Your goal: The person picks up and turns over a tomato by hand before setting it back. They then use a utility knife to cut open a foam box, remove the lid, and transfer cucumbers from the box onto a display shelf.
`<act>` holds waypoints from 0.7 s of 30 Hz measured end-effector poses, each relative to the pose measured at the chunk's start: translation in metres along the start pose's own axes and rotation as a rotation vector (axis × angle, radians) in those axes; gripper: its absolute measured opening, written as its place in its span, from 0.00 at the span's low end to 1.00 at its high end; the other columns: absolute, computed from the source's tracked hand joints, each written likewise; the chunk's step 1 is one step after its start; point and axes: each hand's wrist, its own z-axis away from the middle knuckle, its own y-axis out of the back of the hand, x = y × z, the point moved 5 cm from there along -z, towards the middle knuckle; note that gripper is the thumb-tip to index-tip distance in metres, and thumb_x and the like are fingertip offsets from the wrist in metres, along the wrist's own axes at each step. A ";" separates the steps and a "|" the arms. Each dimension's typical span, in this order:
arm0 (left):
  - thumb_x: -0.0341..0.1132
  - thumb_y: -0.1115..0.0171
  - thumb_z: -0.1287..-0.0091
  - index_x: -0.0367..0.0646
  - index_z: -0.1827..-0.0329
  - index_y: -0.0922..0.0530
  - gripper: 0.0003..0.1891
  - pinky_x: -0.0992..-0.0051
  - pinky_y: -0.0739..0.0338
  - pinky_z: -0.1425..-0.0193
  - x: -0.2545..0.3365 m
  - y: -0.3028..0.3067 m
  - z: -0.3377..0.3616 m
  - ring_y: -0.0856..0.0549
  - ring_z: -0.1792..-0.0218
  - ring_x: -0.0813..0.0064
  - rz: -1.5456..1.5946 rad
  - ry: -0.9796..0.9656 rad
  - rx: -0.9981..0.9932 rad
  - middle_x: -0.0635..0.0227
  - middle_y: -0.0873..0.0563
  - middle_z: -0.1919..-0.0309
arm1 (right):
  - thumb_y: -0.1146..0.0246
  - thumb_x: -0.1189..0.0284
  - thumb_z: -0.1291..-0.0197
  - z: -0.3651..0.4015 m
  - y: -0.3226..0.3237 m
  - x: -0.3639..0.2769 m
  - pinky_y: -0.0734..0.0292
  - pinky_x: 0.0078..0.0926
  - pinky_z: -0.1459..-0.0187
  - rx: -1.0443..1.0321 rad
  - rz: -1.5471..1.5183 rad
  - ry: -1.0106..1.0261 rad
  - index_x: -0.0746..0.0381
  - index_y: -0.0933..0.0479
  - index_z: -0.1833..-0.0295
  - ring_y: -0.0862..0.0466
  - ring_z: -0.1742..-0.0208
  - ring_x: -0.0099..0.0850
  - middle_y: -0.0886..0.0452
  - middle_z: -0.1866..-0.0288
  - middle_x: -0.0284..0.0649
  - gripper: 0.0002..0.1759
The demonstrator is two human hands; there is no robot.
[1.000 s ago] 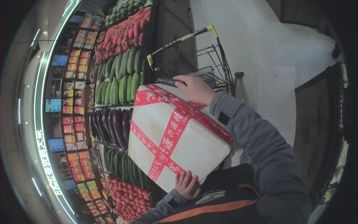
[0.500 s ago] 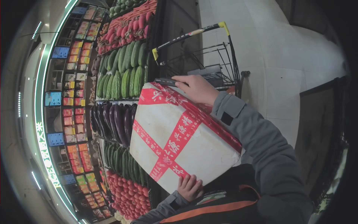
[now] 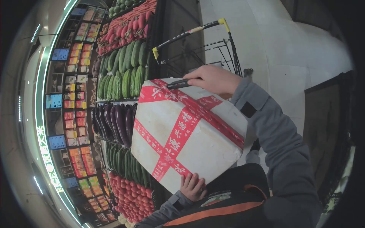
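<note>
Beside the displayed eggplants (image 3: 118,123), the taped box (image 3: 157,117) is apparently steadied by the spread left hand (image 3: 193,187) against pressure from the black tool (image 3: 178,84) gripped in the right hand (image 3: 217,79).

Here's the right arm (image 3: 283,133), reaching across high, right hand (image 3: 215,79) in a pinch, thumb and forefinger pointing inward (neat, that), while down low the left hand (image 3: 193,187) presses flat, its fingers (image 3: 194,180) slightly fanned.
</note>
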 end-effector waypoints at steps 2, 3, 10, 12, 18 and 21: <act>0.55 0.38 0.39 0.53 0.31 0.28 0.33 0.47 0.35 0.30 0.001 0.002 0.000 0.26 0.32 0.49 0.008 0.006 0.002 0.61 0.23 0.34 | 0.50 0.58 0.24 0.027 0.000 0.005 0.27 0.36 0.39 -0.015 0.010 -0.009 0.62 0.26 0.31 0.21 0.39 0.42 0.21 0.34 0.46 0.25; 0.56 0.38 0.39 0.53 0.29 0.29 0.34 0.47 0.37 0.28 0.002 0.002 -0.002 0.26 0.32 0.49 0.010 0.006 0.009 0.61 0.24 0.32 | 0.50 0.57 0.24 0.041 0.003 0.008 0.26 0.34 0.40 -0.021 0.020 -0.012 0.61 0.27 0.30 0.20 0.40 0.41 0.21 0.34 0.46 0.26; 0.51 0.37 0.39 0.51 0.29 0.30 0.34 0.45 0.37 0.28 0.006 0.004 -0.004 0.28 0.31 0.45 0.009 0.005 0.030 0.57 0.26 0.31 | 0.49 0.60 0.24 0.130 0.000 0.023 0.42 0.24 0.76 -0.046 -0.047 -0.104 0.53 0.26 0.29 0.36 0.81 0.23 0.16 0.68 0.35 0.22; 0.51 0.37 0.39 0.51 0.29 0.30 0.35 0.44 0.39 0.27 0.005 0.003 -0.006 0.30 0.29 0.43 0.014 0.004 0.015 0.56 0.27 0.30 | 0.48 0.62 0.24 0.154 -0.001 0.027 0.44 0.24 0.76 -0.066 -0.066 -0.130 0.52 0.27 0.29 0.39 0.82 0.23 0.18 0.70 0.34 0.22; 0.47 0.40 0.41 0.47 0.25 0.34 0.38 0.39 0.46 0.25 0.007 0.001 -0.006 0.37 0.26 0.39 0.031 -0.030 0.008 0.49 0.34 0.26 | 0.46 0.64 0.24 0.231 -0.013 0.041 0.48 0.25 0.77 -0.040 -0.105 -0.165 0.54 0.26 0.29 0.47 0.84 0.23 0.23 0.78 0.32 0.21; 0.44 0.42 0.44 0.45 0.28 0.31 0.37 0.37 0.44 0.27 0.010 0.002 -0.009 0.34 0.28 0.38 0.007 -0.029 0.041 0.47 0.31 0.29 | 0.47 0.65 0.24 0.263 -0.016 0.042 0.46 0.26 0.75 -0.036 -0.069 -0.168 0.55 0.27 0.29 0.42 0.82 0.24 0.27 0.77 0.32 0.21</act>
